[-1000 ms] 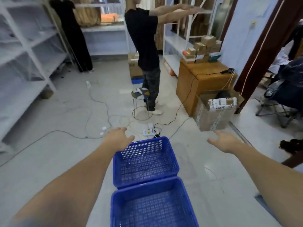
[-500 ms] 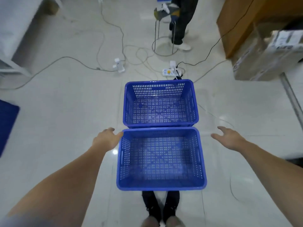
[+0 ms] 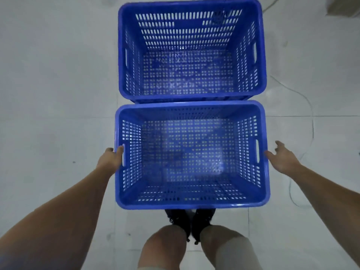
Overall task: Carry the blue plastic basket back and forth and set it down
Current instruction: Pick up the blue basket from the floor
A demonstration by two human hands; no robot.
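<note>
Two blue plastic baskets stand end to end on the floor, both with nothing inside. The near basket (image 3: 191,203) is right in front of my feet; the far basket (image 3: 191,94) touches its far wall. My left hand (image 3: 110,160) is against the near basket's left wall at the handle slot, fingers curled on the rim. My right hand (image 3: 282,158) is spread open beside the right wall, fingertips just touching it near the right handle slot.
My knees and black shoes (image 3: 190,223) are directly behind the near basket. Pale floor tiles (image 3: 48,114) lie all around. A thin cable (image 3: 303,117) loops over the floor to the right. A cardboard box corner (image 3: 346,6) shows at the top right.
My view has tilted down and come closer to the baskets. Both hands have dropped to the near basket's sides; the left now grips the left rim and the right reaches the right wall.
</note>
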